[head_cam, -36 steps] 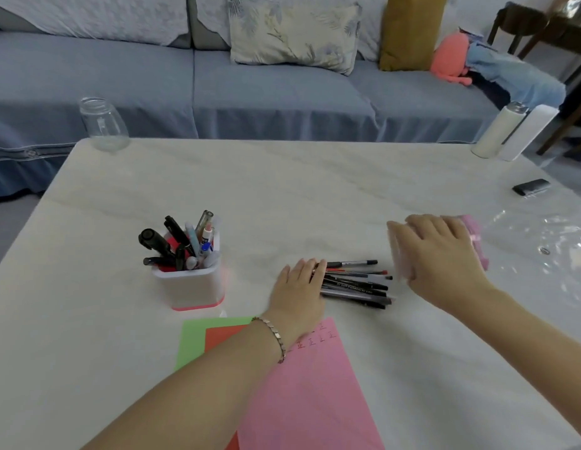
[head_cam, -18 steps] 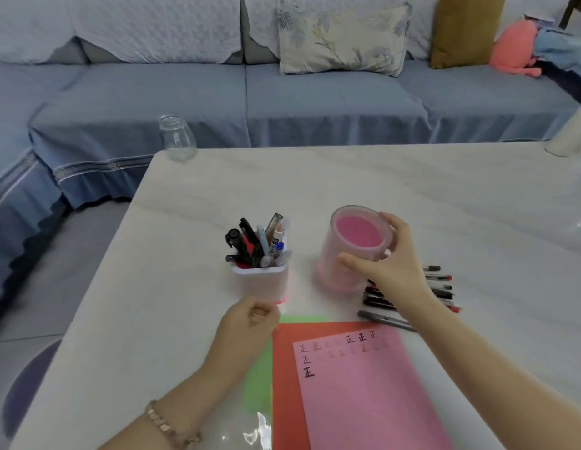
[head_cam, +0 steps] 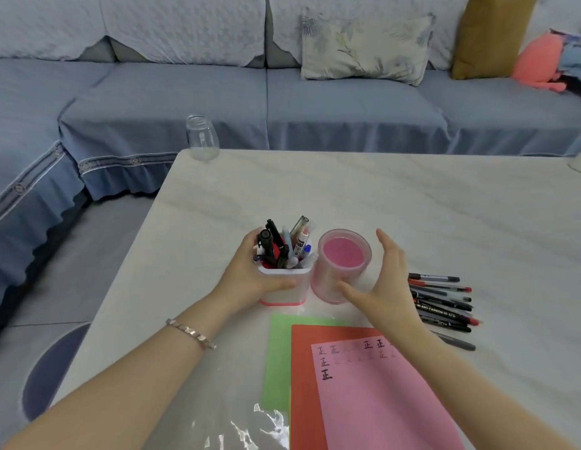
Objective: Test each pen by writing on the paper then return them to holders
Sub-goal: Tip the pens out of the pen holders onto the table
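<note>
My left hand (head_cam: pixel 247 274) grips the square white holder (head_cam: pixel 284 292): fingers (head_cam: pixel 250 238) curled round its far left side, thumb lying across its smooth front face. The holder has rounded corners and a pink band at its foot, and it is packed with upright pens (head_cam: pixel 282 248), mostly black barrels with a few clear and blue ones. My right hand (head_cam: pixel 388 280) is released, fingers straight and spread. It cups the air beside the round pink holder (head_cam: pixel 342 264), and I cannot tell whether my thumb touches its lower wall. That holder is frosted, translucent plastic, a plain cylinder, standing just beside the white one with nothing in it. Right of my wrist lies a loose fan of thin pens (head_cam: pixel 442 300), black and red, flat on the pale marbled table (head_cam: pixel 412 206). Nearer me lies a matte pink paper (head_cam: pixel 380 401) with rows of written marks, on a red sheet (head_cam: pixel 302 384) and a green sheet (head_cam: pixel 277 358). A metal link bracelet (head_cam: pixel 191 332) circles my left wrist.
</note>
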The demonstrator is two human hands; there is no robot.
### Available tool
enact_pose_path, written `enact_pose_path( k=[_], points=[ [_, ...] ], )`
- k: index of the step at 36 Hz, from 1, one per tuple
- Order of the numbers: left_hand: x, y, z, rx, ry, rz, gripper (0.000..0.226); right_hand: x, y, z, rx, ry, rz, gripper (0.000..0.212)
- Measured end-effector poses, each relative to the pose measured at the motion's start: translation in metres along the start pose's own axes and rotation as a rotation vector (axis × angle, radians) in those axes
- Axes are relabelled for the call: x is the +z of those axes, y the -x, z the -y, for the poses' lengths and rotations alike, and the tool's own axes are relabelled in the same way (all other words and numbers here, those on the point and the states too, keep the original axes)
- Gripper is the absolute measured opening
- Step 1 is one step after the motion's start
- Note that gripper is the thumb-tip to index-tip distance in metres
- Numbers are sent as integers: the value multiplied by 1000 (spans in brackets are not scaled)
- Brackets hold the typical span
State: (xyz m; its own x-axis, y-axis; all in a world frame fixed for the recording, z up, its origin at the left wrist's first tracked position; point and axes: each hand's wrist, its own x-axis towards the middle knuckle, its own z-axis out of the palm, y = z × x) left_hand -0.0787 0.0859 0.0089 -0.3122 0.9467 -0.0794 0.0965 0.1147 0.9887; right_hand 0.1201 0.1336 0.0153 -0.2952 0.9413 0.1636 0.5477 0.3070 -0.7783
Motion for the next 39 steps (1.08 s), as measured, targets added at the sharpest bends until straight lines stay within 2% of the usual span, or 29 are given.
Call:
enact_pose_path(
  k=[3,6,10,14,20,22,24,26,28,30,32,35,39],
  points=[
    [-7,5,1,34,-110,-92,69,-7,14,17,-166,-34,-43,79],
    [-13,23,-6,45,-125,-143,80,-11,21,29,-226,-55,61,66],
    [-16,55,-31,81,34,-37,64,-15,28,44,-107,-85,318,88],
    [-6,73,-36,102,80,54,55,-18,34,46,-68,-170,425,102],
    [42,74,-30,-13,112,233,67,-52,47,28,-19,-163,353,77],
    [61,76,-26,-71,123,248,73,-68,50,15,-6,-64,321,78],
    [79,80,-25,-96,145,176,69,-84,50,2,11,78,267,88],
    [94,85,-24,-33,54,63,76,-102,46,-14,-2,254,218,97],
    [104,87,-21,164,-128,6,69,-120,40,-28,-39,454,203,102],
    [114,84,-21,372,-302,52,53,-133,32,-44,-79,592,164,97],
    [128,72,-15,517,-450,120,48,-140,22,-56,-123,659,123,94],
    [153,50,-5,566,-634,189,55,-138,6,-67,-249,774,88,92],
    [178,28,11,483,-892,272,65,-127,-6,-71,-391,888,105,89]
  ],
)
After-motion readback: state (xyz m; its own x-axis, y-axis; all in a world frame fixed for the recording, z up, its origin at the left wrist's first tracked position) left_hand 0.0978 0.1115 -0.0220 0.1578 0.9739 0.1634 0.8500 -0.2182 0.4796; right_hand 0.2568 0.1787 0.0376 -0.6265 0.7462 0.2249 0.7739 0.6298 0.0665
